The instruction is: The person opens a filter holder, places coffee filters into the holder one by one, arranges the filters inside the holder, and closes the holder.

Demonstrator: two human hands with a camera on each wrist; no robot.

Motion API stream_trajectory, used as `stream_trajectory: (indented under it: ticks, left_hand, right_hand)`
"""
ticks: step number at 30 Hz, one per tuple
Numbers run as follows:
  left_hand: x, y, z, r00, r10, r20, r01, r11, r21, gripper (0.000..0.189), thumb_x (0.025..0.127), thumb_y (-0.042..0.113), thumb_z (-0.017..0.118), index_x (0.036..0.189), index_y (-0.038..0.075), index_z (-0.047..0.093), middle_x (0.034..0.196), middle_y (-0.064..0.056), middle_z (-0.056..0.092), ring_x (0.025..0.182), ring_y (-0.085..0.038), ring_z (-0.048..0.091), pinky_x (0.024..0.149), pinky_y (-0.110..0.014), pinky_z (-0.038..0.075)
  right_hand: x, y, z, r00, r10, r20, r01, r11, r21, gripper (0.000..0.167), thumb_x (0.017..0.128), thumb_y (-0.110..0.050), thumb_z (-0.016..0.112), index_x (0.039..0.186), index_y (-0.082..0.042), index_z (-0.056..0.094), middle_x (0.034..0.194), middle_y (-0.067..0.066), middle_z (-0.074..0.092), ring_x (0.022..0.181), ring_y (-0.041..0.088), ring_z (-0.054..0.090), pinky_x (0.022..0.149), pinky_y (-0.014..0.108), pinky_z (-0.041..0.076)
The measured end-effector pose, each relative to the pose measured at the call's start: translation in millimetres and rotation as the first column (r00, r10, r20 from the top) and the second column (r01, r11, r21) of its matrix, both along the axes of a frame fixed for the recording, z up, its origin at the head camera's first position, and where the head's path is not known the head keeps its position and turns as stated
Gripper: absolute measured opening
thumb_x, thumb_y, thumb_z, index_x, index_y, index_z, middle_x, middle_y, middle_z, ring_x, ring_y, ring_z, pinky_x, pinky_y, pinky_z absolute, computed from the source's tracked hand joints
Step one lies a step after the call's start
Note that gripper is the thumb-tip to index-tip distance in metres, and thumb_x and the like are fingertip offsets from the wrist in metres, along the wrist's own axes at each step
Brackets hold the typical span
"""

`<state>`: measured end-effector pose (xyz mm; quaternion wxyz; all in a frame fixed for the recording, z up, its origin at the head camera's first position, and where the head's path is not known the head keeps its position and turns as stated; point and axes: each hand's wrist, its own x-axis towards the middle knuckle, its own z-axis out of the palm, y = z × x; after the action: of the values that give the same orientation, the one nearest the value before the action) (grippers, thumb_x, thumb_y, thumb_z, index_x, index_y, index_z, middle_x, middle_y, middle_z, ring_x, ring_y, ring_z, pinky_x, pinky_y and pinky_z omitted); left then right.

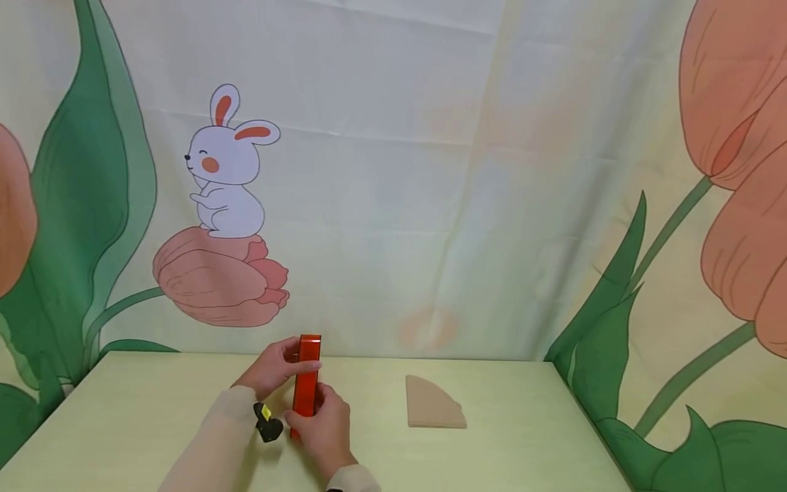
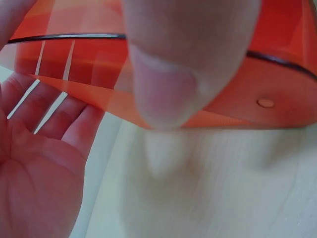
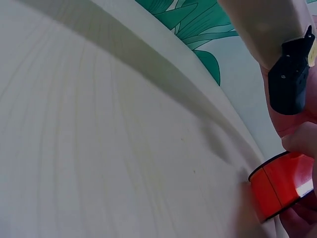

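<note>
A narrow, glossy red object [image 1: 305,389] of see-through plastic stands on edge on the table, tilted slightly. Its exact kind cannot be told. In the left wrist view, the red plastic [image 2: 94,64] has a thin dark rim, with fingers showing through it. My left hand [image 1: 277,369] holds its upper part, thumb across the near side and fingers behind. Lower down, my right hand [image 1: 326,424] grips it, thumb on the left and fingers on the right. The right wrist view catches its rounded red end [image 3: 277,186] close to the tabletop.
A tan, fan-shaped flat piece [image 1: 433,404] lies on the pale table [image 1: 510,437], right of my hands. A black wrist camera [image 1: 267,424] sits on my left wrist. Behind the table hangs a cloth backdrop [image 1: 381,205] with a rabbit and tulips.
</note>
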<state>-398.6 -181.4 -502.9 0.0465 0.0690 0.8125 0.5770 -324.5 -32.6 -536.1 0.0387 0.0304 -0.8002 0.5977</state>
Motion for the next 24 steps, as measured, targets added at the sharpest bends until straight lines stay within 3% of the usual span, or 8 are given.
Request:
stream_trajectory:
  ticks: [6,13,24]
  left_hand:
    - [8.5,-1.5,4.1,0.998,0.054,-0.017,-0.054,0.999,-0.005,0.064,0.088,0.041,0.081,0.142,0.016,0.058,0.134,-0.010,0.066,0.126,-0.031,0.058,0.107,-0.053,0.052]
    - [22.8,3.8,8.2,0.991,0.131,-0.040,-0.130,0.991,0.030,0.070,0.085,0.050,0.081,0.141,0.015,0.059,0.133,-0.011,0.067,0.125,-0.030,0.060,0.103,-0.051,0.054]
    - [59.9,20.8,18.5,0.972,0.222,-0.075,-0.222,0.975,0.005,0.079,0.083,0.062,0.077,0.142,0.013,0.057,0.141,-0.015,0.062,0.124,-0.033,0.063,0.107,-0.050,0.053]
  right_hand:
    - [5.2,2,8.0,0.999,0.017,-0.037,-0.016,0.999,0.043,0.048,0.078,-0.017,0.088,0.122,-0.010,0.070,0.103,-0.003,0.076,0.090,0.012,0.070,0.094,0.040,0.061]
    - [9.5,13,21.4,0.998,0.065,-0.017,-0.063,0.994,0.086,0.045,0.080,-0.016,0.087,0.122,-0.013,0.072,0.099,-0.007,0.075,0.089,0.012,0.066,0.093,0.042,0.061]
    - [20.1,43,26.7,0.991,0.119,-0.061,-0.112,0.988,0.109,0.034,0.078,-0.015,0.085,0.111,-0.019,0.077,0.091,-0.009,0.074,0.083,0.010,0.064,0.079,0.030,0.061]
